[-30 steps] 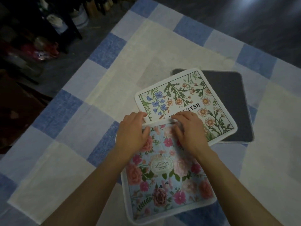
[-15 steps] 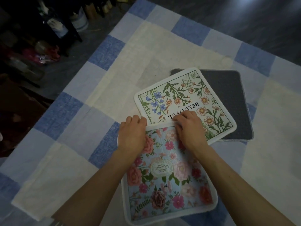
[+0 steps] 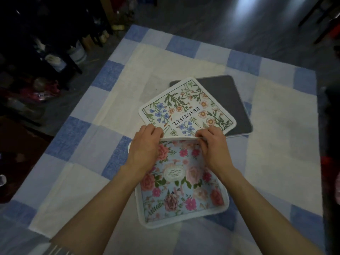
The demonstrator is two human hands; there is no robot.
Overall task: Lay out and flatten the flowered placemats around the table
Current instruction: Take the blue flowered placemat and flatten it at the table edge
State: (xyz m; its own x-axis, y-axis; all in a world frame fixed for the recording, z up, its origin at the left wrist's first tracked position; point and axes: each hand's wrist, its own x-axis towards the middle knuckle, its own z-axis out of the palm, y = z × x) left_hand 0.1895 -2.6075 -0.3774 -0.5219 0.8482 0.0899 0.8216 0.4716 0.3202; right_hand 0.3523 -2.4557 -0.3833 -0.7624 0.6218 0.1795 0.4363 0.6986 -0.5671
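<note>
A light-blue placemat with pink roses (image 3: 182, 192) lies nearest me on the checked tablecloth (image 3: 77, 140). My left hand (image 3: 145, 146) and my right hand (image 3: 214, 146) both pinch its far white edge, which is lifted and curled slightly. Just beyond lies a white placemat with wildflowers and the word BEAUTIFUL (image 3: 185, 109), turned at an angle. It partly covers a dark grey mat (image 3: 231, 103) lying face down behind it.
The blue, pale blue and cream tablecloth covers the whole table. Dark shelves with bottles and a white bucket (image 3: 78, 53) stand off the far-left side. Grey floor lies beyond the far edge.
Both hands have slid from the rose placemat's upper surface to its far edge and gripped it, lifting that edge a little. The view has pulled back.
</note>
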